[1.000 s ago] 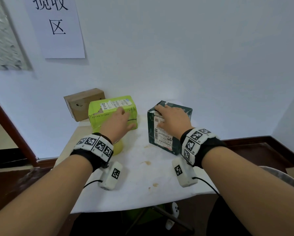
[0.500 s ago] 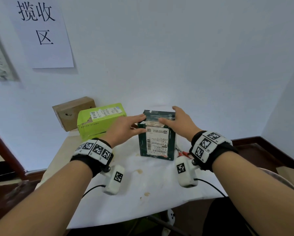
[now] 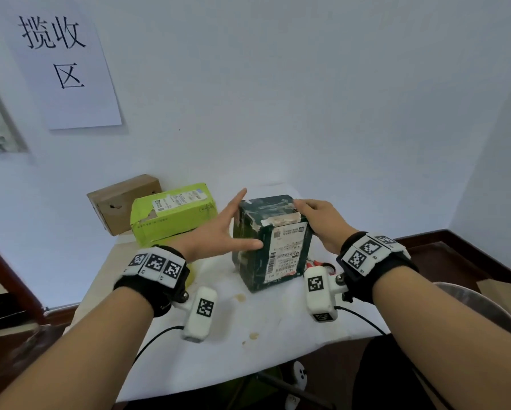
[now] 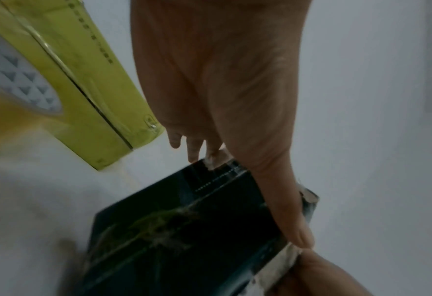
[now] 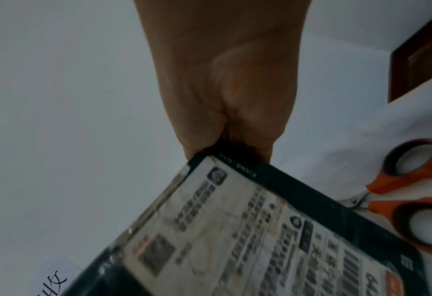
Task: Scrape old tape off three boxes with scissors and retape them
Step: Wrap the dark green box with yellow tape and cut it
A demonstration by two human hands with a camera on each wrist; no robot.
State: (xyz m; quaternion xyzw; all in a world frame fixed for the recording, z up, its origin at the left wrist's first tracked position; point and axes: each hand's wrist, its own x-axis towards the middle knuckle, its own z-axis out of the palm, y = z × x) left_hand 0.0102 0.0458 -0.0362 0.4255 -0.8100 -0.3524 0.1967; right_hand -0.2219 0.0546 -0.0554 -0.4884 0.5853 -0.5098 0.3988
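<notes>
Dark green box (image 3: 266,241) upright, torn tape along top edge, shipping label (image 3: 285,253) facing front

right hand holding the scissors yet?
No: the orange-handled scissors lie on the white tabletop while the right hand grips the dark green box.

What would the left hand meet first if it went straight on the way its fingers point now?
Probably nothing but the white wall. The left hand lies flat against the dark green box, fingers stretched past its back top corner. The lime green box sits off to its left, though depth is unclear.
</notes>
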